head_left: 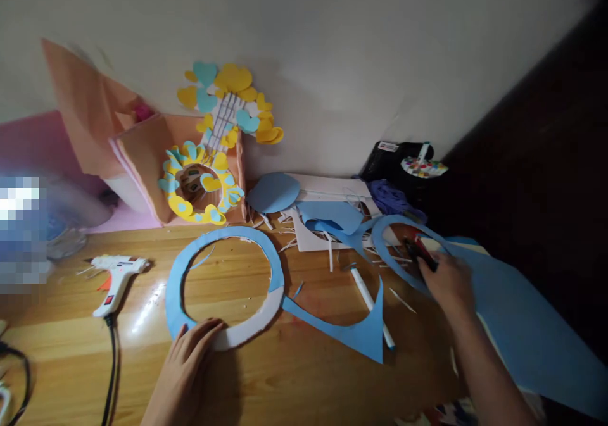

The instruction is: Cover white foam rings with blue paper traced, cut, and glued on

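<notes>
My left hand (192,350) lies over the lower left of a large ring (175,280) on the table, fingers stretched across its band. Blue paper covers most of the ring; its lower right part is bare white. On the right, my right hand (449,283) is closed on a red-and-black tool (420,252), its kind blurred by motion. That tool is above a blue paper ring (387,255). Between the hands are a curved blue paper offcut (351,332) and a white marker (363,290) partly under it.
A white glue gun (118,277) with a black cord lies at the left. Against the wall stands a heart-covered guitar shape (223,122) before an orange box (142,160). White boards (327,188) with paper scraps lie at the back. A blue sheet (532,325) spreads at the right.
</notes>
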{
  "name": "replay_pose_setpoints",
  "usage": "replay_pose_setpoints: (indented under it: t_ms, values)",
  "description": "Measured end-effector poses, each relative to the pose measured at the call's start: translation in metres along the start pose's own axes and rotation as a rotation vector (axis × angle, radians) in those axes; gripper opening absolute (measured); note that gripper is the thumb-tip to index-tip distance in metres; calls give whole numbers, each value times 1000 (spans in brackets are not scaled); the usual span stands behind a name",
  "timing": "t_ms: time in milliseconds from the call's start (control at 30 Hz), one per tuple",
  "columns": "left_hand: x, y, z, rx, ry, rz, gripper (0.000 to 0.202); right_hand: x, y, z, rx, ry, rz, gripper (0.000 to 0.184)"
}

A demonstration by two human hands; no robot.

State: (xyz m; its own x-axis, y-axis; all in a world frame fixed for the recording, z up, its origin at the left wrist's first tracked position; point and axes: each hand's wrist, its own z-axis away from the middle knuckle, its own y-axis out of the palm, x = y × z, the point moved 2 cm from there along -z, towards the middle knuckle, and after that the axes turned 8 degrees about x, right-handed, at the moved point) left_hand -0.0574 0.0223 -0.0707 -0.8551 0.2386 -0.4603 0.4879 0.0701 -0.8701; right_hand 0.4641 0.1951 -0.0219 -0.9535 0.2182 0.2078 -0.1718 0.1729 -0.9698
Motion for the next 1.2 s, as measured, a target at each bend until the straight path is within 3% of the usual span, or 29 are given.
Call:
replay_pose_setpoints:
  t_ms: [67, 133, 167, 233, 367, 467, 533, 667, 733, 767, 867, 933, 1033, 1100, 1200]
  values:
    - [1, 1, -1, 2, 16, -12, 37, 33, -8, 17, 131, -159, -85, 48]
    - [3, 2, -2, 2, 37, -30, 37, 72, -10, 45, 661, -487, -315, 54]
    - [5, 3, -3, -1, 48, -42, 37, 89, -11, 61, 845, -570, -374, 57]
    - [7, 5, -3, -7, 60, -66, 38, 115, -12, 86, 957, -626, -409, 49]
    - [5, 7, -2, -16, 68, -90, 37, 132, -3, 108, 962, -649, -355, 17]
    - [-1, 6, -3, -16, 69, -105, 36, 123, -6, 94, 908, -677, -290, 13]
    - [-6, 5, -3, -9, 64, -110, 36, 111, -19, 67, 771, -614, -258, 7]
    - [-21, 9, 0, 31, 49, -93, 33, 90, -58, -16, 286, -319, -140, 16]
    - [-35, 18, 2, 60, 38, -68, 32, 96, -68, -53, 186, -237, -94, 13]
    - [-45, 23, 3, 60, 22, -47, 32, 105, -69, -67, 132, -206, -81, 11]
    - [-79, 44, -3, -4, -119, 33, 28, 156, -53, -91, 6, -210, -101, 38]
    - [-102, 57, -12, -24, -229, 59, 27, 204, -27, -95, 81, -276, -136, 34]
    - [-122, 66, -28, -25, -282, 27, 37, 270, 17, -100, 312, -298, -185, 40]
    - [-119, 58, -35, -30, -210, 20, 44, 299, 40, -104, 401, -271, -210, 38]
    - [-87, 22, -43, -88, -173, -100, 42, 317, 55, -110, 433, -240, -242, 28]
